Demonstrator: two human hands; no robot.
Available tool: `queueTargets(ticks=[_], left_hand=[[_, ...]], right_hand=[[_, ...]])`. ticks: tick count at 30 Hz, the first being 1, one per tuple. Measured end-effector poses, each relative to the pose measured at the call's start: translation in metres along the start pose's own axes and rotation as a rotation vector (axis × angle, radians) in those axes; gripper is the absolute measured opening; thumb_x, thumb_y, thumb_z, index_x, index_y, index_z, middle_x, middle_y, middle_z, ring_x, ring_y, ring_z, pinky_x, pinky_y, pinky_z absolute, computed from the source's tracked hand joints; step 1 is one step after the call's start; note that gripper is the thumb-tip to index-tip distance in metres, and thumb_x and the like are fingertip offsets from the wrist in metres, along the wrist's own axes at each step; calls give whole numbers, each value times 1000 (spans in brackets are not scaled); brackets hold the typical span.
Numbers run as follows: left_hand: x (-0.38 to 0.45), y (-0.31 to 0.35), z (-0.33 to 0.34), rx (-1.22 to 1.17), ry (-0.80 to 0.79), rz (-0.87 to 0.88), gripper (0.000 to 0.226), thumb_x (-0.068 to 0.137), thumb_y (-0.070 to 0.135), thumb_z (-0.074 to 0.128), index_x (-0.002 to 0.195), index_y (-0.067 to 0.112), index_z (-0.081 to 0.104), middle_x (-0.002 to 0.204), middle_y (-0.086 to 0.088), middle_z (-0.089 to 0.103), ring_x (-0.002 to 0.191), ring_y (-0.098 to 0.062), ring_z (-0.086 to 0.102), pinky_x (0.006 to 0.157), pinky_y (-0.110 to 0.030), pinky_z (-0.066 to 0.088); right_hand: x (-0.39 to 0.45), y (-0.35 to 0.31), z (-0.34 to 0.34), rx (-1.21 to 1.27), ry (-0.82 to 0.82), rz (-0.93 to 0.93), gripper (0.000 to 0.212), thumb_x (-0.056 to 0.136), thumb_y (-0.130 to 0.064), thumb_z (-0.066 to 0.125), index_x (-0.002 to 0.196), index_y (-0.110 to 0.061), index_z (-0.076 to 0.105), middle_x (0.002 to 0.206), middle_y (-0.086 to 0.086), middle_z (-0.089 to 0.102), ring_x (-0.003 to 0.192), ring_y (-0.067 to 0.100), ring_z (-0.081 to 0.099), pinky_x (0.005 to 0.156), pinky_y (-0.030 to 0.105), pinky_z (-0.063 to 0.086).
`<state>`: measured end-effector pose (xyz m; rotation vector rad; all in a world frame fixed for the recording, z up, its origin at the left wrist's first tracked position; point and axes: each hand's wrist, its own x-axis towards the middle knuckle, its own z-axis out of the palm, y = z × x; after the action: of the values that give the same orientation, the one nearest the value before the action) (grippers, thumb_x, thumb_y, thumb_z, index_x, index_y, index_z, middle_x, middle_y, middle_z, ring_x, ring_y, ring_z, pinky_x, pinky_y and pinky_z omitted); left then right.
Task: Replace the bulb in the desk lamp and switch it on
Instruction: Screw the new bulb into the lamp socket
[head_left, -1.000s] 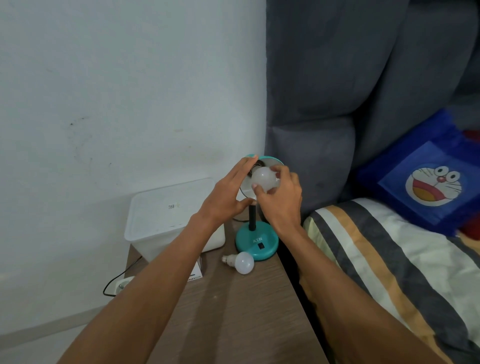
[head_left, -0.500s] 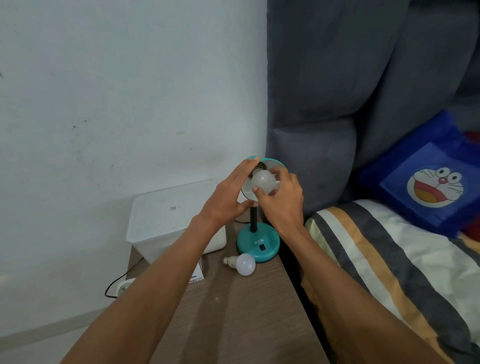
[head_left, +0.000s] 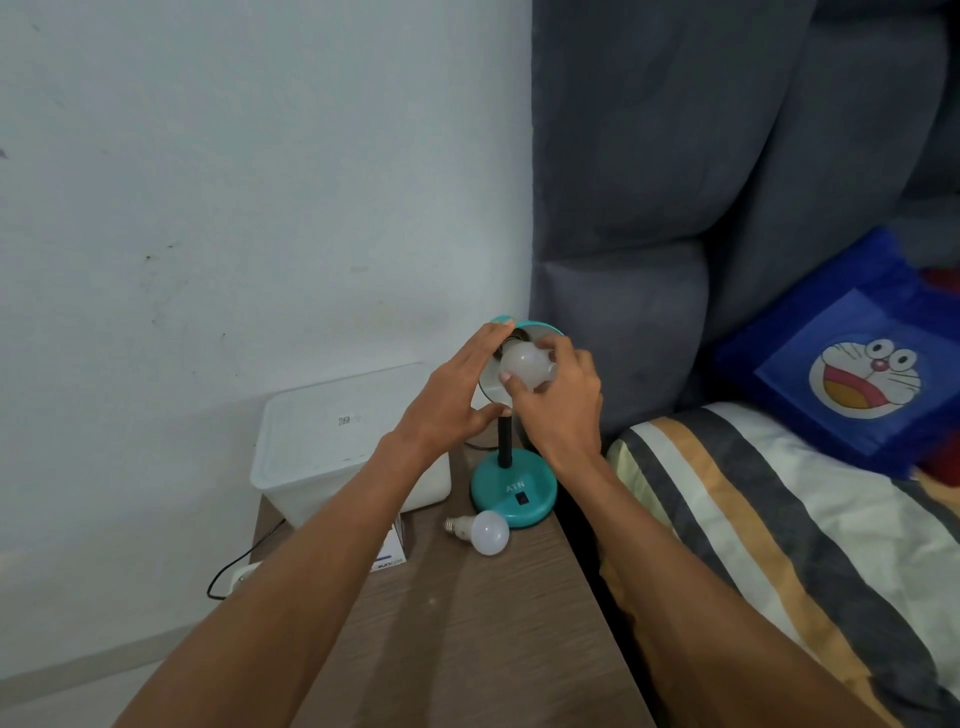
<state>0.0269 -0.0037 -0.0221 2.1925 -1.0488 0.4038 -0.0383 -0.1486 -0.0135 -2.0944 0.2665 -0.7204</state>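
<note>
At lamp shade (head_left: 537, 328), right hand (head_left: 563, 402) around bulb (head_left: 525, 366)

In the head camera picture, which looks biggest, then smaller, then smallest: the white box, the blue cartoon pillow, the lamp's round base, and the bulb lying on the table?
1. Blue cartoon pillow
2. White box
3. Lamp base
4. Loose bulb

Pillow and box look close, and the pillow is partly cut off, so that order is unsure.

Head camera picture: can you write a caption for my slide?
Right hand holds white bulb in teal desk lamp; left hand steadies its shade.
</note>
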Motion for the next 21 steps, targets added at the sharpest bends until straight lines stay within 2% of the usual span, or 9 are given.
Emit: queueTargets(ticks=[2, 5, 7, 10, 13, 16, 18, 21], left_hand=[[0, 0, 0, 0, -6, -2, 96, 82, 17, 86, 159, 16, 30, 164, -4, 37, 148, -24, 42, 114, -47, 46], [-1, 1, -1, 0, -6, 6, 94, 82, 20, 85, 159, 17, 30, 164, -4, 37, 148, -23, 42, 114, -46, 46], [-1, 2, 0, 0, -4, 6, 94, 82, 20, 85, 159, 18, 30, 164, -4, 37, 148, -24, 42, 114, -46, 46], [0, 0, 0, 15, -4, 16, 95, 82, 20, 86, 159, 18, 29, 164, -5, 37, 148, -25, 42, 114, -46, 46], [0, -1, 1, 25, -10, 9, 95, 83, 21, 86, 159, 18, 29, 164, -4, 37, 148, -24, 42, 114, -44, 47], [-1, -3, 1, 15, -2, -1, 96, 82, 18, 87, 159, 18, 29, 164, -2, 36, 149, -22, 41, 116, -45, 44], [-1, -4, 1, 11, -1, -7, 97, 81, 16, 87, 159, 18, 29, 165, -2, 36, 149, -22, 40, 116, -45, 44], [-2, -2, 0, 11, -1, -3, 97, 81, 17, 86, 159, 19, 29, 165, -1, 35, 149, -21, 41, 115, -42, 45]], right_hand=[[1, 2, -1, 20, -14, 45, 47, 83, -38, 76, 121, -21, 55, 117, 5, 61, 98, 20, 61, 78, 27, 48], [2, 0, -4, 49, 11, 166, 41, 92, -48, 63, 117, -17, 54, 108, 9, 68, 91, 21, 64, 68, 22, 45], [1, -1, -4, 37, 39, 142, 39, 94, -48, 60, 115, -16, 55, 105, 7, 67, 87, 17, 62, 65, 19, 41], [-2, -6, 1, 47, 85, 99, 36, 95, -43, 62, 119, -16, 57, 114, 5, 60, 96, 15, 57, 73, 20, 37], [-3, -6, 3, 65, 84, 63, 38, 96, -38, 61, 129, -20, 55, 121, 7, 55, 100, 15, 55, 78, 21, 39], [-4, -2, 3, 57, 24, 38, 46, 86, -38, 73, 126, -23, 56, 120, 3, 53, 97, 16, 58, 78, 22, 42], [-3, 1, 2, 66, 9, 78, 46, 85, -37, 75, 123, -20, 55, 117, 3, 59, 91, 12, 57, 73, 18, 42], [0, -1, 0, 83, 35, 216, 42, 94, -48, 61, 118, -13, 56, 107, 8, 67, 81, 12, 56, 54, 8, 34]])
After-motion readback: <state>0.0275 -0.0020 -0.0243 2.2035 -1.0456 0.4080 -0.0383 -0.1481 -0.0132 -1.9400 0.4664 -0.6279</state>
